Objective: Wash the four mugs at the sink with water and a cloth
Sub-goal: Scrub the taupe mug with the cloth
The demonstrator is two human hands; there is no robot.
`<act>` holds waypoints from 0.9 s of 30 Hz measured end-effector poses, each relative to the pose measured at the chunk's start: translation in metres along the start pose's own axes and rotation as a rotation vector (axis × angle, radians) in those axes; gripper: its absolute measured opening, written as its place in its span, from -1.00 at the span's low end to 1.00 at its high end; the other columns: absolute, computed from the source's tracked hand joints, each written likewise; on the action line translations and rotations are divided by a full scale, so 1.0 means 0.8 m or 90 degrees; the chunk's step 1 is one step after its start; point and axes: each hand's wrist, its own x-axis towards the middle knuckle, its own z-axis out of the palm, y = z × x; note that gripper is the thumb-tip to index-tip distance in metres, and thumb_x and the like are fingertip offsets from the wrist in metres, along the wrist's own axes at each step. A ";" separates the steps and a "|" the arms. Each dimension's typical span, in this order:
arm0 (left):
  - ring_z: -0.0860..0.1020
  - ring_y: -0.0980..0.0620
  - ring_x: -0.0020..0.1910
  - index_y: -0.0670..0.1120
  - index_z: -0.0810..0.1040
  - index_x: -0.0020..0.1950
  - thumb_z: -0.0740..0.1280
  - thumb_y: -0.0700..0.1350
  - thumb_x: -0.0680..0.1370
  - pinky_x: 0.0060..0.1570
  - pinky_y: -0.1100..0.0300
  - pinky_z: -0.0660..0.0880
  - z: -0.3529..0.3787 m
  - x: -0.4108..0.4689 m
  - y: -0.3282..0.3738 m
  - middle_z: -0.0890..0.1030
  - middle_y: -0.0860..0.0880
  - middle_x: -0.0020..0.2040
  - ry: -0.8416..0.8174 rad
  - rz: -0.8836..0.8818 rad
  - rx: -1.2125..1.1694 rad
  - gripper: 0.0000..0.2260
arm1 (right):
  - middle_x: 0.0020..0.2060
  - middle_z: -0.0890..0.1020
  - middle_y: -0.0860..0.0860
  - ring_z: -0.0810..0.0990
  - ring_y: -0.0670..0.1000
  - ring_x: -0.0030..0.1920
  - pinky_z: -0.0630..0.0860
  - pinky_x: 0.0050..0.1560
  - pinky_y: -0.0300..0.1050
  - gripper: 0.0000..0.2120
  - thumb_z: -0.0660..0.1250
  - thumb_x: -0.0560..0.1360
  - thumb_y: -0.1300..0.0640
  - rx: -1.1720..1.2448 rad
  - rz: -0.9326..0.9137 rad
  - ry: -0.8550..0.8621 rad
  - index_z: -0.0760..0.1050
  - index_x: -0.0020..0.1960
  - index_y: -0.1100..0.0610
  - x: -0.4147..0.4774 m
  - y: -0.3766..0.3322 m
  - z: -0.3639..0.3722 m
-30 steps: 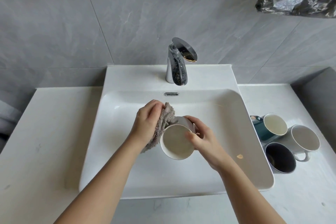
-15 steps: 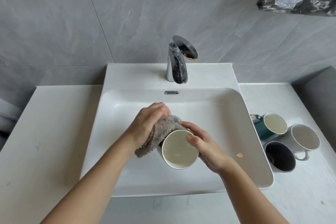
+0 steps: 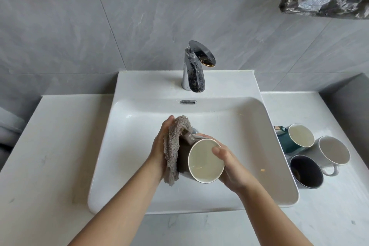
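The cloth (image 3: 172, 146) hides the left grip's (image 3: 158, 146) palm and thumb, so its hold cannot be told; the mug's (image 3: 205, 161) outer wall is mostly covered; the right grip's (image 3: 229, 166) fingers vanish behind it; both forearms run off the bottom edge.
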 end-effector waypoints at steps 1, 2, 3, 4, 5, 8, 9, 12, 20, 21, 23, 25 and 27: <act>0.60 -0.15 -0.12 -0.12 0.67 -0.12 0.28 0.22 0.47 0.07 -0.01 0.48 0.002 0.001 0.000 0.69 -0.18 -0.16 0.055 0.028 0.021 -0.58 | 0.11 0.65 0.03 0.58 0.10 0.10 0.45 0.09 0.06 -0.49 0.33 0.30 -0.14 0.009 0.002 0.001 0.62 0.22 -0.03 0.000 0.001 -0.001; 0.60 -0.16 -0.13 -0.10 0.67 -0.16 0.32 0.15 0.46 0.09 -0.01 0.46 0.004 0.002 0.000 0.70 -0.16 -0.20 0.099 0.073 0.045 -0.68 | 0.10 0.65 0.03 0.59 0.09 0.09 0.46 0.06 0.03 -0.48 0.33 0.29 -0.14 0.013 0.007 0.006 0.62 0.22 -0.03 0.000 0.003 -0.002; 0.60 -0.15 -0.18 -0.08 0.66 -0.29 0.31 0.07 0.44 0.04 -0.01 0.47 0.006 0.003 -0.002 0.68 -0.15 -0.27 0.131 0.129 0.071 -0.73 | 0.09 0.65 0.03 0.59 0.09 0.08 0.47 0.03 0.01 -0.45 0.34 0.28 -0.14 0.016 0.012 0.014 0.60 0.23 -0.01 0.000 0.005 -0.002; 0.59 -0.14 -0.24 -0.06 0.62 -0.40 0.26 0.02 0.45 -0.04 0.01 0.48 0.009 0.002 -0.003 0.67 -0.14 -0.33 0.153 0.175 0.102 -0.70 | 0.09 0.65 0.04 0.58 0.09 0.08 0.48 0.01 -0.01 -0.41 0.34 0.27 -0.15 0.018 0.018 0.025 0.57 0.26 0.01 0.000 0.007 -0.002; 0.57 -0.11 -0.29 -0.05 0.58 -0.47 0.22 0.00 0.49 -0.12 0.03 0.47 0.014 -0.001 -0.003 0.65 -0.10 -0.38 0.173 0.208 0.134 -0.64 | 0.10 0.64 0.06 0.58 0.08 0.07 0.48 -0.01 -0.03 -0.38 0.35 0.26 -0.16 0.017 0.022 0.034 0.55 0.29 0.03 0.001 0.009 -0.001; 0.40 -0.02 -0.39 -0.05 0.46 -0.53 0.14 -0.05 0.61 -0.30 0.12 0.36 0.016 -0.004 -0.002 0.50 0.05 -0.52 0.269 0.278 0.249 -0.51 | 0.23 0.59 0.16 0.56 0.09 0.13 0.44 0.08 0.03 -0.36 0.36 0.28 -0.17 0.000 0.016 0.044 0.53 0.33 0.02 0.002 0.012 0.001; 0.36 -0.03 -0.38 -0.07 0.41 -0.51 0.13 -0.06 0.62 -0.32 0.11 0.33 0.012 0.001 -0.004 0.48 0.01 -0.50 0.303 0.287 0.288 -0.52 | 0.26 0.57 0.15 0.55 0.09 0.15 0.43 0.10 0.04 -0.36 0.37 0.28 -0.18 -0.006 0.014 0.049 0.53 0.33 0.00 0.003 0.012 0.000; 0.38 -0.14 -0.34 -0.21 0.40 -0.37 0.15 0.15 0.54 -0.24 -0.03 0.43 -0.003 0.010 -0.009 0.49 -0.27 -0.38 0.310 0.240 0.302 -0.53 | 0.27 0.57 0.10 0.56 0.04 0.17 0.46 0.08 -0.05 -0.35 0.37 0.27 -0.20 -0.009 -0.001 0.064 0.51 0.33 -0.03 0.003 0.015 0.001; 0.66 -0.05 -0.03 -0.09 0.66 0.10 0.19 0.27 0.53 0.01 0.06 0.52 -0.012 -0.011 -0.012 0.68 -0.17 0.04 0.106 -0.023 0.068 -0.50 | 0.22 0.65 0.13 0.54 0.11 0.32 0.39 0.39 0.10 -0.22 0.46 0.21 -0.30 0.106 -0.054 0.133 0.52 0.29 0.14 0.011 0.007 0.009; 0.66 -0.04 0.03 -0.08 0.64 0.15 0.19 0.28 0.50 0.06 0.04 0.51 -0.006 -0.011 -0.010 0.67 -0.15 0.09 0.064 -0.046 0.044 -0.49 | 0.22 0.65 0.11 0.54 0.10 0.33 0.35 0.43 0.13 -0.31 0.38 0.29 -0.31 0.063 -0.063 0.137 0.54 0.27 0.11 0.015 0.006 0.011; 0.66 -0.05 0.03 -0.10 0.60 0.19 0.23 0.29 0.42 0.08 0.02 0.50 -0.001 -0.010 -0.004 0.67 -0.15 0.11 0.025 -0.099 -0.012 -0.43 | 0.26 0.63 0.05 0.49 0.07 0.37 0.26 0.48 0.18 -0.37 0.24 0.39 -0.33 -0.042 -0.060 0.152 0.57 0.27 0.05 0.018 0.004 0.013; 0.67 -0.11 0.00 -0.13 0.59 0.21 0.29 0.28 0.35 0.06 -0.02 0.52 -0.003 -0.010 0.002 0.66 -0.20 0.11 0.013 -0.136 -0.041 -0.38 | 0.38 0.52 0.00 0.38 0.03 0.47 0.17 0.53 0.20 -0.23 0.21 0.38 -0.47 -0.112 -0.042 0.138 0.47 0.40 0.01 0.017 -0.002 0.010; 0.67 -0.17 -0.05 -0.15 0.59 0.19 0.34 0.25 0.30 0.04 -0.07 0.53 -0.009 -0.009 0.005 0.66 -0.25 0.09 0.018 -0.151 -0.042 -0.37 | 0.50 0.37 -0.04 0.26 -0.04 0.52 0.12 0.55 0.11 -0.04 0.22 0.29 -0.60 -0.147 -0.004 0.106 0.32 0.50 -0.03 0.016 -0.008 0.003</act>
